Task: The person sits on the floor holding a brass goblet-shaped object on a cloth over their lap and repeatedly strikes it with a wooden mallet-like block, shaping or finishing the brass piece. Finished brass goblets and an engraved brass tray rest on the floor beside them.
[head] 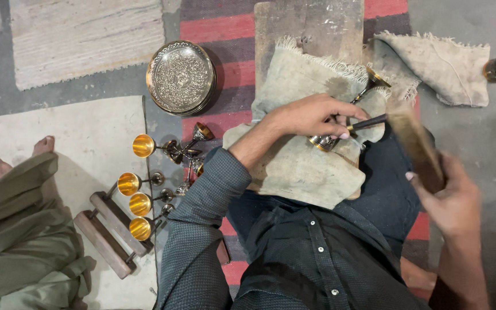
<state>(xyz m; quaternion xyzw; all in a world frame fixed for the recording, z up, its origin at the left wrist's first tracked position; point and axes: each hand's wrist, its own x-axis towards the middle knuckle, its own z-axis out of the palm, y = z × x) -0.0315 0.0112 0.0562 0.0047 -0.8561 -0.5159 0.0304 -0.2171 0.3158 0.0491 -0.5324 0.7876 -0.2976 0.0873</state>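
- Pinching a thin dark tool (367, 122) between thumb and fingers, the left hand (311, 115) also presses down on a small metal goblet (348, 117) lying on its side.
- The goblet rests on a worn grey cloth (294, 166) spread over the person's lap and a wooden board (308, 26); its flared gold rim points up and to the right.
- The right hand (452, 201) is closed around a blurred brown wooden block (417, 146), raised just right of the goblet.
- A second frayed cloth (443, 63) lies beyond the lap, on the right.
- Four goblets (136, 186) with shiny gold insides lie on their sides at the left, open mouths showing nothing in them; more stems are tangled just beside them.
- Two wooden pieces (110, 235) lie next to those cups on a pale mat (87, 132).
- An embossed round metal tray (181, 77) leans on a red and dark striped rug (225, 28).
- Another person's bare feet (12, 158) and olive garment sit at the far left, on a grey floor (489, 143).
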